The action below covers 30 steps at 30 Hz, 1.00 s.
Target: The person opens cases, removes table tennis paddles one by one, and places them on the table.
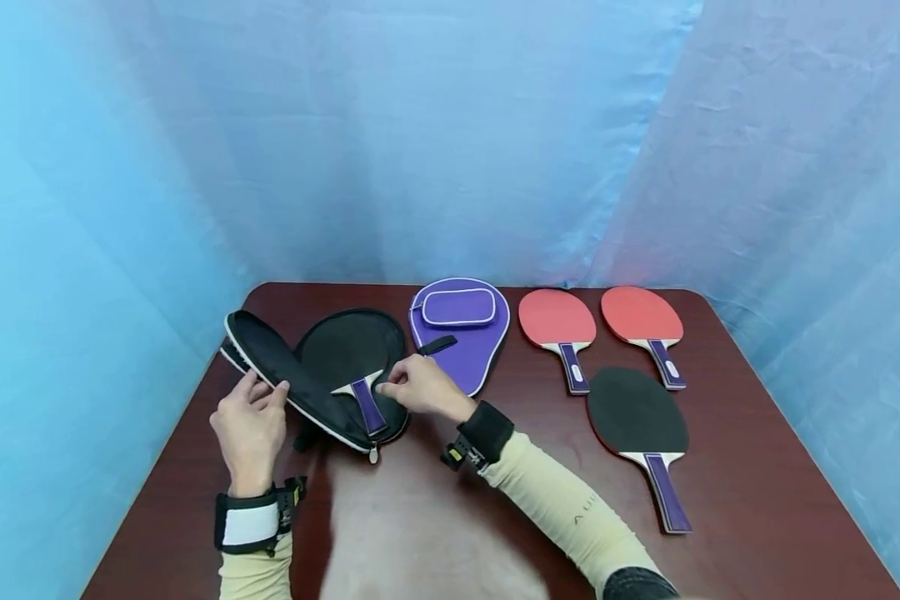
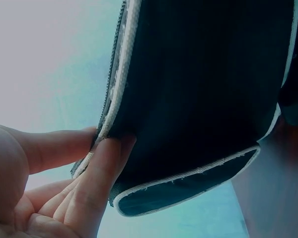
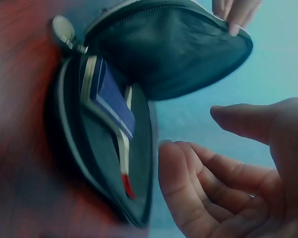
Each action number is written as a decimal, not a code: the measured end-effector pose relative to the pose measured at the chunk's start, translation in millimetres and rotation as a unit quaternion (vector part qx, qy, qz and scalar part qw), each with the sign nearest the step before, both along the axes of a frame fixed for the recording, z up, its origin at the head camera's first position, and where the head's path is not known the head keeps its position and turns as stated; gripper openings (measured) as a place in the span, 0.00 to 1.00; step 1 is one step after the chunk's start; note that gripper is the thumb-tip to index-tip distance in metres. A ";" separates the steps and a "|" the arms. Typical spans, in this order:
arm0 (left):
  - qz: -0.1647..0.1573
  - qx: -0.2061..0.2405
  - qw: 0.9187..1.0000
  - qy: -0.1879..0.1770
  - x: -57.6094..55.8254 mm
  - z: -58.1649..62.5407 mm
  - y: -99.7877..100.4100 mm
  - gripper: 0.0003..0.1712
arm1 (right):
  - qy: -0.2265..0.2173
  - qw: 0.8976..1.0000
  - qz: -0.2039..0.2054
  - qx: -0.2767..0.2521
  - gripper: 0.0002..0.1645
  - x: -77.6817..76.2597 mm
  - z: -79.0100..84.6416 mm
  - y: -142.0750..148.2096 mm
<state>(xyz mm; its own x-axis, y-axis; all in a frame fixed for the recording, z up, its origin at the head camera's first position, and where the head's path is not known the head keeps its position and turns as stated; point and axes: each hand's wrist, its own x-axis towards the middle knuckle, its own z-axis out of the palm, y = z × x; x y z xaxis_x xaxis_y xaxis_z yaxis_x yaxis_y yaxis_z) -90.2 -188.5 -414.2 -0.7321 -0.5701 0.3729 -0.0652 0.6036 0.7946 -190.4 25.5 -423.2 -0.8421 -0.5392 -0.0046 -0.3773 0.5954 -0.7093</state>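
Observation:
A black zip case [image 1: 268, 346] with white piping lies unzipped on the left of the table, its lid folded up. My left hand [image 1: 251, 425] pinches the lid's edge between thumb and fingers; in the left wrist view, the lid's outer side bears a small pocket [image 2: 184, 186]. Inside the case lies a table tennis bat with a purple handle [image 1: 367, 404] towards the zip pull [image 1: 373, 455]. My right hand [image 1: 426, 387] hovers by the case's right side. In the right wrist view, its thumb and fingers stand apart, holding nothing, beside the bat's handle [image 3: 111, 96].
A purple bat case [image 1: 457, 350] lies behind my right hand. Further right are two red-faced bats [image 1: 557, 317] [image 1: 641, 313] and a black-faced bat [image 1: 637, 412] nearer the front. Blue curtains [image 1: 450, 142] hang around the brown table [image 1: 750, 467].

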 end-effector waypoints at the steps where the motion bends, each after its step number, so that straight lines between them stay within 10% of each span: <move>1: 0.000 0.001 1.000 -0.001 0.5 -0.5 0.5 0.25 | -0.012 1.000 0.000 -0.002 0.13 -0.2 -1.7 -4.5; 8: 0.003 0.007 1.000 -0.012 2.4 -0.8 1.3 0.26 | -0.054 0.998 -0.007 0.043 0.18 -1.0 -15.7 -31.7; 19: 0.007 0.002 1.000 -0.011 3.3 0.2 -1.9 0.26 | 0.010 0.982 -0.087 0.168 0.24 3.3 -40.3 -59.9; 30: 0.005 0.010 1.000 -0.012 4.4 -0.3 -2.8 0.27 | 0.004 0.981 -0.099 0.164 0.21 2.0 -47.6 -61.9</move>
